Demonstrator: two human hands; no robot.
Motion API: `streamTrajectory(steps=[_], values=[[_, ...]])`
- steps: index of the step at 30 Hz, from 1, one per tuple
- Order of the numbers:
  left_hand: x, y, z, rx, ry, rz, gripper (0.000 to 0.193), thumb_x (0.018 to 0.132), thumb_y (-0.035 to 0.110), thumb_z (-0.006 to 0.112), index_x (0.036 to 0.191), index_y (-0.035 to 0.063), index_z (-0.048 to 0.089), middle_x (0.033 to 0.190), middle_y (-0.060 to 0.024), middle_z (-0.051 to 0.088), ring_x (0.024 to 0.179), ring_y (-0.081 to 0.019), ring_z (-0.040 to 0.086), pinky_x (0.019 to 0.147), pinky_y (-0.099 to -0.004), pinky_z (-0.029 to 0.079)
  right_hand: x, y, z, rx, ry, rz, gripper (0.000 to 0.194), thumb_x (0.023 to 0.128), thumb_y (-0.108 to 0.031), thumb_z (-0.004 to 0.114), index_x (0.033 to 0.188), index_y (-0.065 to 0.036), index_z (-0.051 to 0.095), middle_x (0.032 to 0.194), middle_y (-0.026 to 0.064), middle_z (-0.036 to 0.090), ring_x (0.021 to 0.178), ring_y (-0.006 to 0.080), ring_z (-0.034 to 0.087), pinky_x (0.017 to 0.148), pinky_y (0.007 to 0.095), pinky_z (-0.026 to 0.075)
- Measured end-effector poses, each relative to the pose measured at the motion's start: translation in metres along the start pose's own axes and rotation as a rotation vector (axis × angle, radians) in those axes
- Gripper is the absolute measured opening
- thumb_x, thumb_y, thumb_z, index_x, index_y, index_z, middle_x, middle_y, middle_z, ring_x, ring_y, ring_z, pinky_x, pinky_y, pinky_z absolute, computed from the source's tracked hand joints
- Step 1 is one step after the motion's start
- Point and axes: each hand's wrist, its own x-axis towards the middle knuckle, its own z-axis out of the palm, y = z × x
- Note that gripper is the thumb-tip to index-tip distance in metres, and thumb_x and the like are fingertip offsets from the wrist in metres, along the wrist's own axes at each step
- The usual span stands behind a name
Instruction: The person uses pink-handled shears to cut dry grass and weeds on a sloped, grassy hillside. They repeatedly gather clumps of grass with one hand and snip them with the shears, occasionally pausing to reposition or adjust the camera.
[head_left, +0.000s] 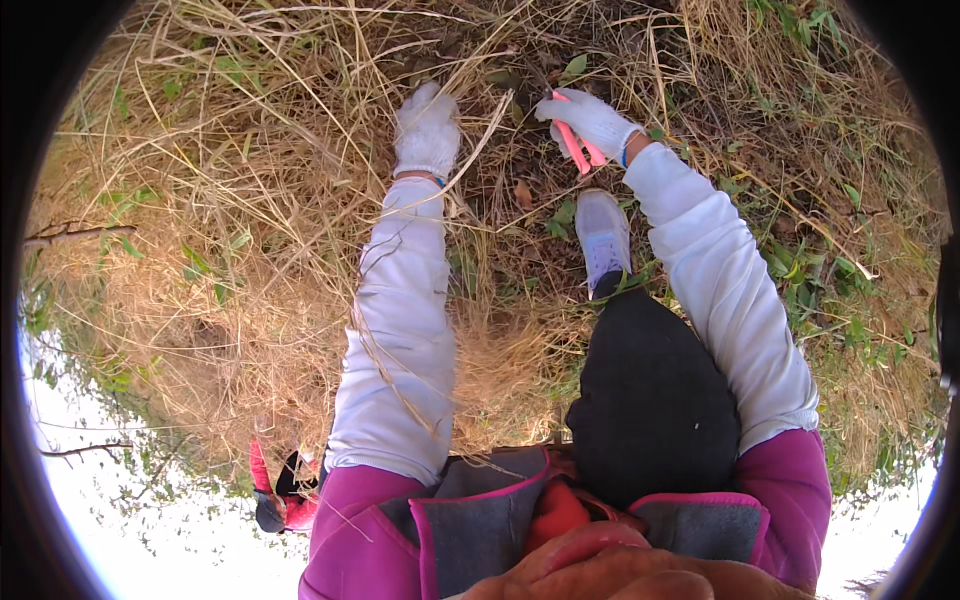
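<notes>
My left hand (427, 129), in a white knitted glove, reaches into the long dry grass (300, 97); its fingertips are hidden, so what it holds cannot be told. To its right, my right hand (589, 124), gloved the same way, is closed around the pink handles (574, 142) of a hand tool, probably pruning shears. The tool's head points away from me into dark, shaded undergrowth and is hard to make out. A pale, bent grass blade (484, 139) stands between the two hands.
My light-coloured lace-up shoe (602, 232) rests on the ground just below my right hand. Green leafy plants (806, 274) grow at the right. A thin bare branch (79, 234) juts in from the left. Another person (289, 491) in red and black is farther off at lower left.
</notes>
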Motion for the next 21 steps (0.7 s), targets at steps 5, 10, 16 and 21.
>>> streamTrajectory(steps=[5,10,16,21], values=[[0.003,-0.002,-0.005,-0.093,-0.007,0.029,0.011,0.081,0.008,0.062,0.087,0.0066,0.072,0.095,-0.0139,0.070,0.091,-0.0424,0.067,0.083,-0.0527,0.055,0.009,-0.024,-0.009,-0.249,-0.214,0.036,0.046,0.099,-0.044,0.065,0.127,-0.008,0.062,0.091,0.0064,0.066,0.076,0.0174,0.067,0.070,0.0360,0.059],[0.004,0.001,-0.008,-0.065,-0.064,-0.006,0.012,0.082,0.009,0.063,0.087,0.0086,0.073,0.097,-0.0125,0.070,0.090,-0.0405,0.066,0.084,-0.0516,0.054,0.023,-0.046,-0.006,-0.302,-0.267,0.089,0.039,0.097,-0.043,0.066,0.115,-0.009,0.062,0.090,0.0057,0.065,0.078,0.0179,0.067,0.068,0.0371,0.061],[-0.005,0.024,-0.009,0.098,-0.099,0.055,0.010,0.081,0.008,0.065,0.087,0.0088,0.072,0.100,-0.0125,0.070,0.099,-0.0362,0.068,0.084,-0.0482,0.054,0.044,-0.047,0.000,-0.383,-0.204,0.031,0.040,0.095,-0.043,0.067,0.113,-0.007,0.065,0.087,0.0063,0.066,0.080,0.0185,0.068,0.070,0.0370,0.058],[-0.013,0.042,-0.004,0.033,-0.055,0.107,0.008,0.079,0.010,0.065,0.085,0.0089,0.070,0.097,-0.0113,0.066,0.093,-0.0364,0.064,0.079,-0.0504,0.053,0.061,-0.062,-0.008,-1.017,-0.095,-0.222,0.044,0.095,-0.046,0.060,0.115,-0.007,0.065,0.086,0.0136,0.068,0.080,0.0253,0.069,0.074,0.0389,0.055]])
